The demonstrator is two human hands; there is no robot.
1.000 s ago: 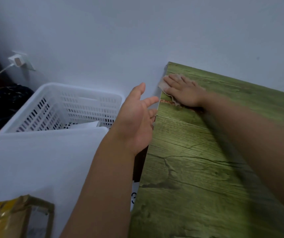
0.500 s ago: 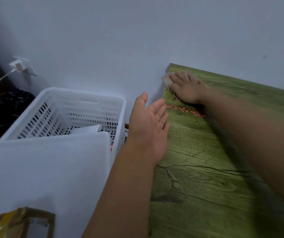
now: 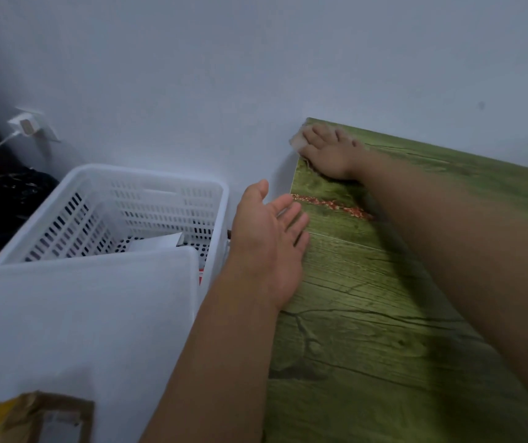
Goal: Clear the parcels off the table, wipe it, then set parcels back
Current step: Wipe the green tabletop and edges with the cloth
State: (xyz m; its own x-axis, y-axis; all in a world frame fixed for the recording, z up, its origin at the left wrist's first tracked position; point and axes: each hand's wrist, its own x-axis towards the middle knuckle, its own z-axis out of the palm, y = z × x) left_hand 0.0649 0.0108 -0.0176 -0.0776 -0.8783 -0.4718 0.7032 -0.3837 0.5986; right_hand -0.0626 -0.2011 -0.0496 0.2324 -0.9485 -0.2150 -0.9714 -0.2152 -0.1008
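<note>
The green wood-grain table (image 3: pixel 384 340) fills the right half of the view. My right hand (image 3: pixel 329 153) lies flat on a pale cloth (image 3: pixel 297 142) at the table's far left corner by the wall, pressing it down with straight fingers. My left hand (image 3: pixel 269 244) hovers with spread fingers over the table's left edge and holds nothing. A white parcel (image 3: pixel 74 330) lies at the left, partly over the basket. A yellow-brown taped parcel (image 3: pixel 29 420) shows at the bottom left corner.
A white perforated plastic basket (image 3: pixel 147 183) stands left of the table with a white item (image 3: pixel 157 243) inside. A black bag (image 3: pixel 3 199) sits at the far left. A charger (image 3: pixel 24 126) is plugged into the wall socket. A red speckled streak (image 3: pixel 333 204) marks the table.
My right hand has pushed the cloth farther into the far left corner, uncovering the red streak. My left hand has shifted right, over the table's edge.
</note>
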